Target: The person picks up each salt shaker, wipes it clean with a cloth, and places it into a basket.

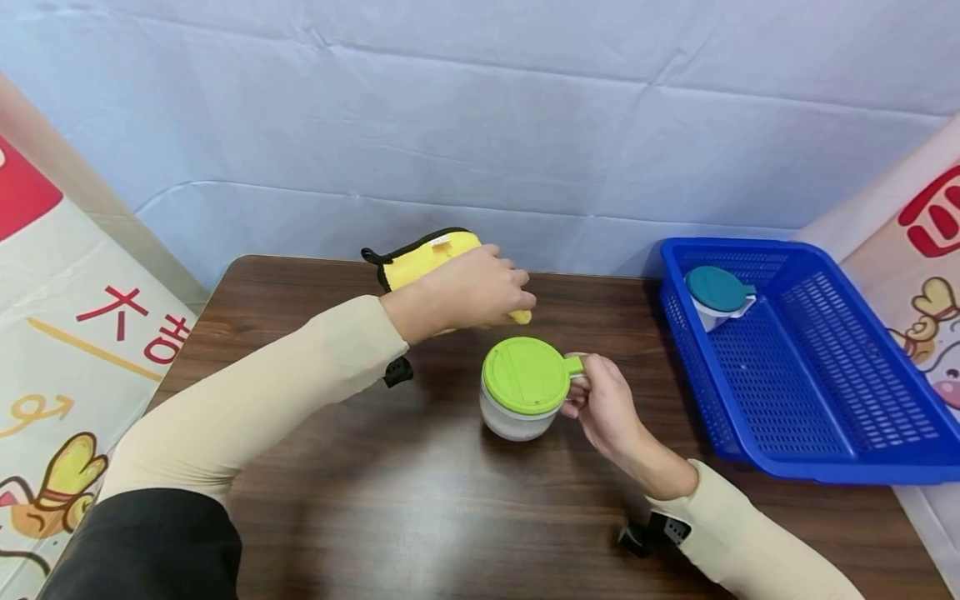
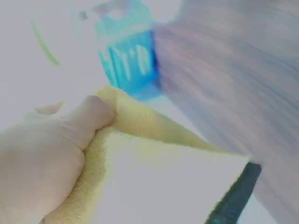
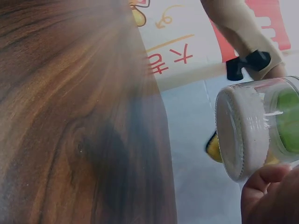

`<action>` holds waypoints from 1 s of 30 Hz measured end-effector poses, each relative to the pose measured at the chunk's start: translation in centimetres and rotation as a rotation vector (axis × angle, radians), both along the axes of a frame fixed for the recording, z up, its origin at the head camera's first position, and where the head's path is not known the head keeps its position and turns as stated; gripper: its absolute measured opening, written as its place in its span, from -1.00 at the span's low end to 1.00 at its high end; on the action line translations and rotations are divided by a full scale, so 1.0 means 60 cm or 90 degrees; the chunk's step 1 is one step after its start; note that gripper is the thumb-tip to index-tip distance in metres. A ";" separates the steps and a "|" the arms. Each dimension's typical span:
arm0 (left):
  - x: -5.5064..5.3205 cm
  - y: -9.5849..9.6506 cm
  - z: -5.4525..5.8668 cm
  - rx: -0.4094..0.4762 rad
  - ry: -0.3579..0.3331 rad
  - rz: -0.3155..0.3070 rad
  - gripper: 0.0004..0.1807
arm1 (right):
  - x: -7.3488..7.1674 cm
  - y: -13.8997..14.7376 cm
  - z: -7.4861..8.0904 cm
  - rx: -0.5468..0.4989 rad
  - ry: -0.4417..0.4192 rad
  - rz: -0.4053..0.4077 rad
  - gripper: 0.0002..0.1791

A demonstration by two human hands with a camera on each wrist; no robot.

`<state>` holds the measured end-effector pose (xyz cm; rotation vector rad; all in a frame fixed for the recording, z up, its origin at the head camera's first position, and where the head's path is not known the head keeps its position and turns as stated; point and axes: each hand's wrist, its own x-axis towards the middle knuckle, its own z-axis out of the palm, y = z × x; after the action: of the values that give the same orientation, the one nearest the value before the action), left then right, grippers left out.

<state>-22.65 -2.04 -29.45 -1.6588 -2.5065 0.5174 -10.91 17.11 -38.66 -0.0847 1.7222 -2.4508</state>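
My left hand grips a yellow cloth with black edging near the table's far edge. In the left wrist view the thumb presses on the folded cloth. Just nearer and to the right, my right hand holds a clear seasoning jar by its side handle. A bright green lid covers the jar, and something white fills its lower part. The right wrist view shows the underside of the jar, raised off the table. The left fingertips are partly hidden behind the cloth.
A blue plastic basket stands on the right of the brown wooden table. Inside it, at the back left, is another jar with a teal lid. A pale cloth backdrop hangs behind the table.
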 end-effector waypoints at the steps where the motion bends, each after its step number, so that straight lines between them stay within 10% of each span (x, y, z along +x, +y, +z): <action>1: -0.004 -0.003 -0.003 -0.003 -0.007 0.008 -0.71 | 0.000 -0.001 0.001 0.000 0.002 0.003 -0.66; 30: 0.019 -0.029 0.033 0.063 0.021 0.000 -0.80 | -0.004 0.009 0.002 0.010 -0.011 -0.018 -0.66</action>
<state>-21.52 -3.76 -27.47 -1.6027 -2.4658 0.4104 -11.15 17.62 -38.54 -0.0367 1.7465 -2.4504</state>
